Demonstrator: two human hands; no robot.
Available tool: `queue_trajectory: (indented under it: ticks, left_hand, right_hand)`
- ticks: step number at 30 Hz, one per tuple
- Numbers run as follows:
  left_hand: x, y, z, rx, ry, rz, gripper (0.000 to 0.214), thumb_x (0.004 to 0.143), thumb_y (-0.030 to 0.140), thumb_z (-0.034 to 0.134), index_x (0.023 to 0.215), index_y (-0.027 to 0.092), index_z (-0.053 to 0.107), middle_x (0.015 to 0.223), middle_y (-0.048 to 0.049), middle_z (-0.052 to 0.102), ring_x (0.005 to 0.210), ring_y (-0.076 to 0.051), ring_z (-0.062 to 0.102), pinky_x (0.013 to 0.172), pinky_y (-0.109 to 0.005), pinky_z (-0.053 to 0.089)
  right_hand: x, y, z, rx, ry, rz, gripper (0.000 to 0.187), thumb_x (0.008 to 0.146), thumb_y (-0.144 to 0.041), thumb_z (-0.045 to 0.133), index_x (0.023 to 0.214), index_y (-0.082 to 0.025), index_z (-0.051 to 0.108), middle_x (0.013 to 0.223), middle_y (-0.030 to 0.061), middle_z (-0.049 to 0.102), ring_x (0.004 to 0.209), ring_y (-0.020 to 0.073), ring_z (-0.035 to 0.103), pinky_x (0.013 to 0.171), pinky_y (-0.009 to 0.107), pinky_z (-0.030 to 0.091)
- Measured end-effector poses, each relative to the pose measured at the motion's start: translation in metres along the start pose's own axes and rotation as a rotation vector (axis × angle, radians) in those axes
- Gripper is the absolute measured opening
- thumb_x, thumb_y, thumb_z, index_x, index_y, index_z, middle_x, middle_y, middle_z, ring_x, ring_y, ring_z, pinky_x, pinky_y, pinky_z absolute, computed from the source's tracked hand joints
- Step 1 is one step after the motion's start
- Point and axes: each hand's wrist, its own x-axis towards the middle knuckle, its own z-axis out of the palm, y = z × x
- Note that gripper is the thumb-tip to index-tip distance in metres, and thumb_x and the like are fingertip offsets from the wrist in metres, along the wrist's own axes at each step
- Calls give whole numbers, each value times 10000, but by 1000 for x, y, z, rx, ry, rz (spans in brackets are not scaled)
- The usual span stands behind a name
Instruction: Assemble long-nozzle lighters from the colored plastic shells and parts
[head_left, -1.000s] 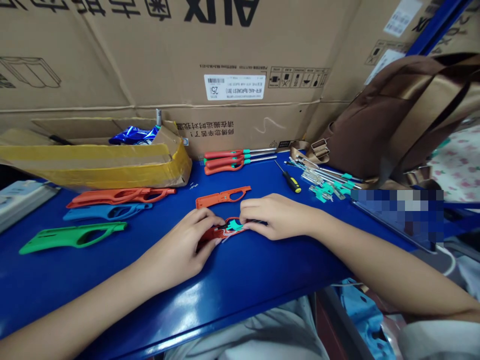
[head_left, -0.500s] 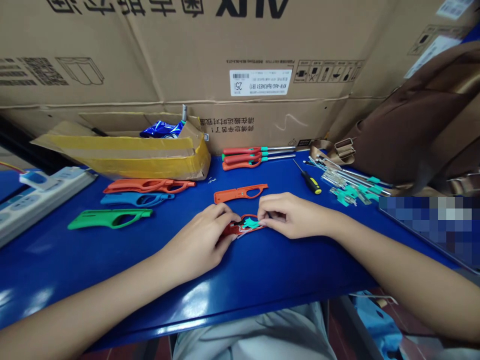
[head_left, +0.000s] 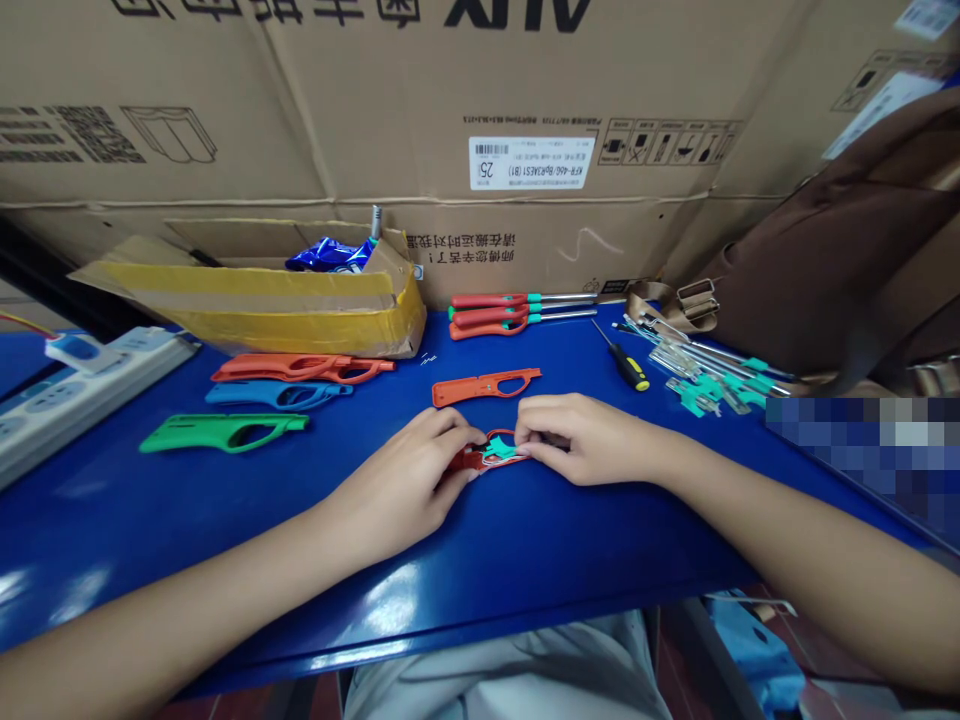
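Note:
Both my hands meet at the middle of the blue table (head_left: 225,540). My left hand (head_left: 409,482) is closed on the left end of a red plastic handle shell (head_left: 474,460) lying flat. My right hand (head_left: 574,437) pinches the shell's right end, where a teal trigger piece (head_left: 499,450) sits inside it. A second, empty orange shell (head_left: 484,385) lies just beyond my fingers.
Left of my hands lie orange (head_left: 300,368), blue (head_left: 274,394) and green (head_left: 221,431) shells. Several finished red-handled lighters (head_left: 517,310), a screwdriver (head_left: 622,365) and metal-and-teal parts (head_left: 701,375) lie farther back. A taped cardboard box (head_left: 285,310), a power strip (head_left: 67,385) and a brown bag (head_left: 832,260) border the table.
The view has swung to the left, bringing the power strip into sight. My hands have stayed on the red shell with the teal piece, with only slight finger shifts.

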Motion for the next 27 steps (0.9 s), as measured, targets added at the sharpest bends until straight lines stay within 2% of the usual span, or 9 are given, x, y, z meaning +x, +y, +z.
queue_trajectory:
  ticks: [9, 22, 27]
  left_hand:
    - [2, 3, -2, 3, -31, -40, 243, 961, 168, 585, 1196, 167, 648, 1164, -90, 640, 1111, -259, 599, 998, -452, 528]
    - [0, 5, -5, 11, -37, -49, 232, 959, 178, 600, 1183, 177, 657, 1125, -88, 657, 1089, -264, 616, 969, -441, 535]
    - [1, 6, -5, 38, -6, -38, 232, 933, 161, 631, 1162, 185, 605, 1151, -78, 685, 1085, -277, 633, 939, -447, 538]
  right_hand:
    - [0, 9, 8, -8, 51, -81, 122, 980, -150, 506, 881, -178, 571, 851, 22, 602, 753, 144, 548, 691, 263, 416]
    - [-1, 5, 7, -13, 71, -84, 122, 986, -170, 525, 891, -171, 601, 837, 19, 599, 725, 131, 533, 675, 251, 403]
    - [-2, 6, 6, 20, 79, -69, 105, 954, -134, 546, 865, -173, 585, 824, 12, 600, 722, 125, 530, 667, 242, 396]
